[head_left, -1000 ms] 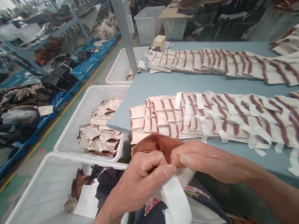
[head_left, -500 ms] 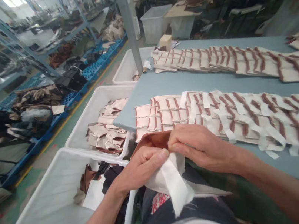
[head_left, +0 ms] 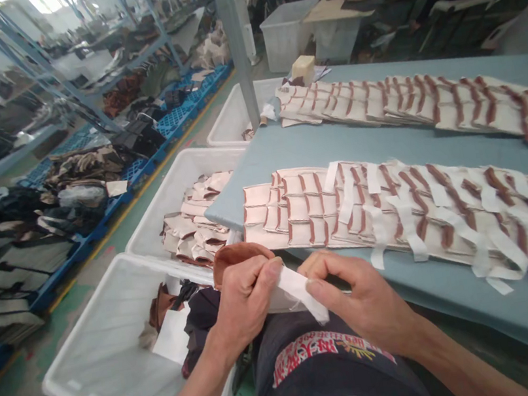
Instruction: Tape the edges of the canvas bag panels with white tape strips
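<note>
My left hand (head_left: 242, 297) is closed around a brown fabric piece (head_left: 235, 254), thumb pressed on top of it. My right hand (head_left: 357, 293) pinches the end of a white strip (head_left: 300, 288) that runs from that piece between the two hands. Both hands sit just off the near edge of the blue table (head_left: 316, 147), above my lap. Right beyond them lies a long row of overlapped cream pieces with brown stripes (head_left: 394, 205), many with white strips hanging off. A second such row (head_left: 428, 104) lies farther back.
Left of me stand white bins: the nearest bin (head_left: 88, 383) holds dark and brown cloth, the middle bin (head_left: 164, 196) holds cream pieces, a third bin (head_left: 231, 113) is behind. A grey post (head_left: 235, 43) rises at the table corner. Blue shelving (head_left: 64, 155) with fabric lines the left aisle.
Both hands dropped toward my lap. The white strip, which hung down long from my fingers, is now pulled short and taut between the two hands.
</note>
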`<state>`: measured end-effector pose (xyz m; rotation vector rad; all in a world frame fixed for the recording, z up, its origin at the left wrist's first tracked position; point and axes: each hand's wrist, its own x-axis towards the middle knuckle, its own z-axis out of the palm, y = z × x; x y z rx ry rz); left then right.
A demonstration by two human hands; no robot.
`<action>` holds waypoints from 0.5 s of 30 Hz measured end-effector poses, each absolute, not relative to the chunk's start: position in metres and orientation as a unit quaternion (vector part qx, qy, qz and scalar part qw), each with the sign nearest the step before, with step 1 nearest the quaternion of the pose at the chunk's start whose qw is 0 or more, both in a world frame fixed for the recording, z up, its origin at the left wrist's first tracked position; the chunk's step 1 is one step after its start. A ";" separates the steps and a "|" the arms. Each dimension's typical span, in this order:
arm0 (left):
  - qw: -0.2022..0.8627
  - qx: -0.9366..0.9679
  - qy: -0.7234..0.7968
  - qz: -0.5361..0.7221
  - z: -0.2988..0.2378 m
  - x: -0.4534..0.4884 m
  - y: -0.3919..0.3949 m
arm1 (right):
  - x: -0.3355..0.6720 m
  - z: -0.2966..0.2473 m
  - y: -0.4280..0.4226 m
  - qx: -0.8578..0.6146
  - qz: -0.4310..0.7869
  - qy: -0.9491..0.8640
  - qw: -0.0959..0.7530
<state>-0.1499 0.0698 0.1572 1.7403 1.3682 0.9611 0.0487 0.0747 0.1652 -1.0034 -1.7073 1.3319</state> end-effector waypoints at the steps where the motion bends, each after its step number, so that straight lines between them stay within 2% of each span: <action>1: 0.353 0.664 0.542 0.376 0.157 -0.151 0.069 | 0.051 0.169 0.074 -0.407 0.554 -0.647 0.328; 3: 0.340 0.645 0.565 0.386 0.155 -0.153 0.068 | 0.054 0.175 0.065 -0.428 0.601 -0.631 0.240; 5: 0.321 0.636 0.578 0.399 0.152 -0.155 0.067 | 0.052 0.176 0.049 -0.406 0.580 -0.678 0.199; 10: 0.299 0.624 0.596 0.409 0.144 -0.155 0.061 | 0.030 0.159 0.015 -0.315 0.329 -0.845 0.281; 15: 0.282 0.629 0.600 0.406 0.145 -0.151 0.062 | 0.045 0.138 0.028 -0.283 0.366 -0.861 0.211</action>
